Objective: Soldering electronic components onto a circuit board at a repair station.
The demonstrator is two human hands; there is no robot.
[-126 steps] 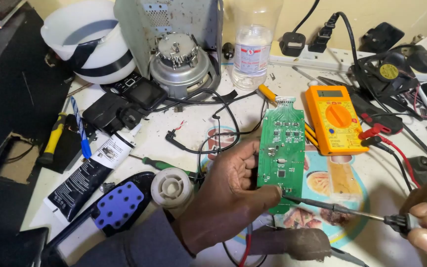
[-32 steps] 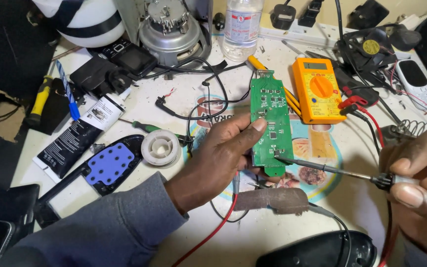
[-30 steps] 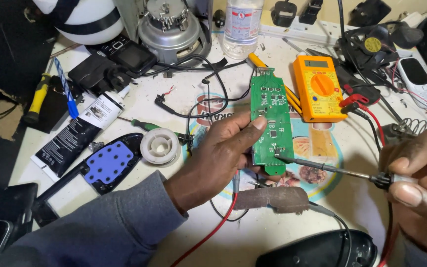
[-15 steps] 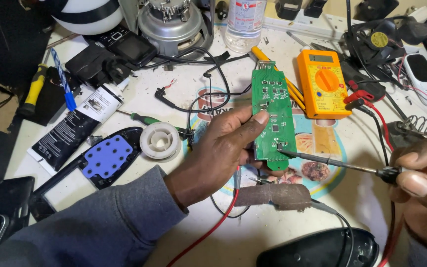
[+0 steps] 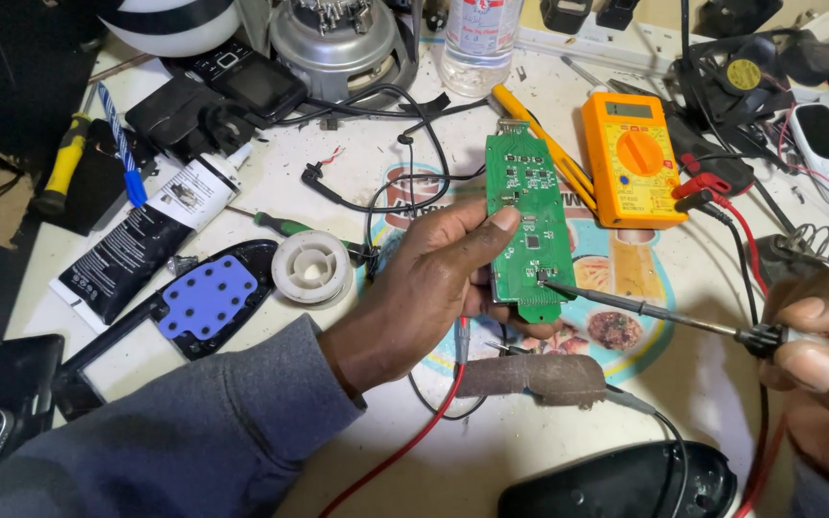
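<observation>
I see my left hand [image 5: 434, 288] clamped on a green board [image 5: 528, 225], thumb across its face and the other fingers hidden behind it. The board is long and narrow, held nearly upright above the tabletop [image 5: 549, 460], its long axis running away from me. Its face carries rows of small silver pads and tiny dark chips, with a metal connector at the far end and a rounded tab at the near end. It sits over a round colourful printed mat [image 5: 626, 317], just left of an orange meter [image 5: 630, 158].

My right hand [image 5: 822, 369] is at the right edge, fingers closed around the dark handle of a soldering iron [image 5: 664, 317]. The iron's thin metal shaft slants up and left, and its tip touches the board's lower part, near a small chip just above the tab.

Beside my left wrist lie a white spool [image 5: 311, 267] and a black piece with a blue pad [image 5: 205, 297]. A black-and-white tube [image 5: 141, 240] lies further left. Red [image 5: 414, 432] and black leads run under my left hand, and a brown pad [image 5: 530, 376] lies just below the board. A green screwdriver [image 5: 285, 225] lies past the spool, and a clear bottle [image 5: 480, 43] stands at the far edge.
</observation>
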